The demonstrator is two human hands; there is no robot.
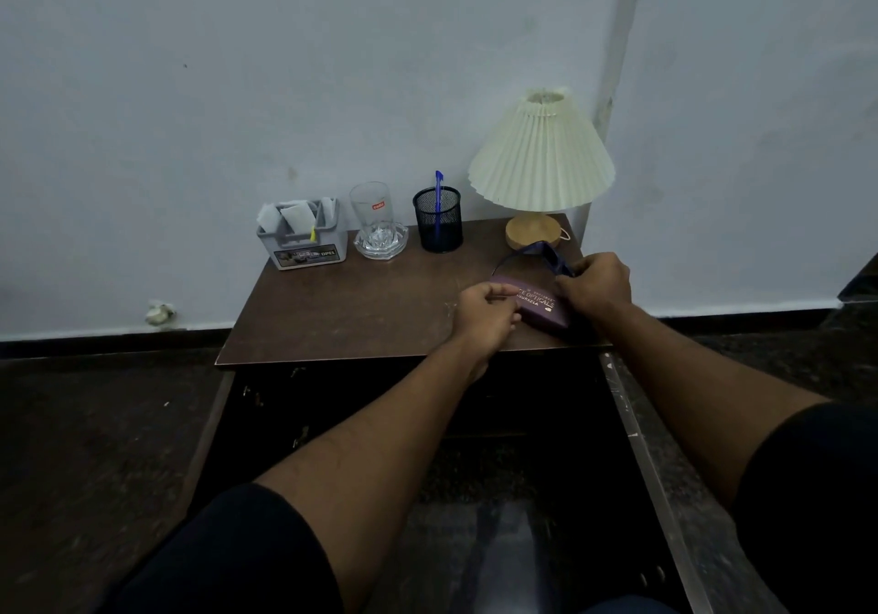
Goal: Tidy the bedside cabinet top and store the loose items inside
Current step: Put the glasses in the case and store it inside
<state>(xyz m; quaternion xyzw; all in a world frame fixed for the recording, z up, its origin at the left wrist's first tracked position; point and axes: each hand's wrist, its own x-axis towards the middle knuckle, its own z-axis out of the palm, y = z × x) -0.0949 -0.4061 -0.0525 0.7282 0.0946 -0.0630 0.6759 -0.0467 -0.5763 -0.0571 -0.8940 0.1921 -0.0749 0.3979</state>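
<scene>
A purple spectacle case (539, 305) with gold lettering lies near the front right corner of the brown cabinet top (361, 309). My left hand (487, 316) grips the case's left end, fingers curled over it. My right hand (596, 288) holds a pair of dark blue glasses (537, 255) by one end, just above the case's far right side. The glasses' arms stick out to the left, behind the case.
Along the back stand a grey organiser (304, 236) with sachets, a drinking glass (373, 214) in a glass ashtray (380, 243), a black mesh pen cup (438, 219) with a blue pen, and a cream pleated lamp (539, 164). The cabinet front below is dark.
</scene>
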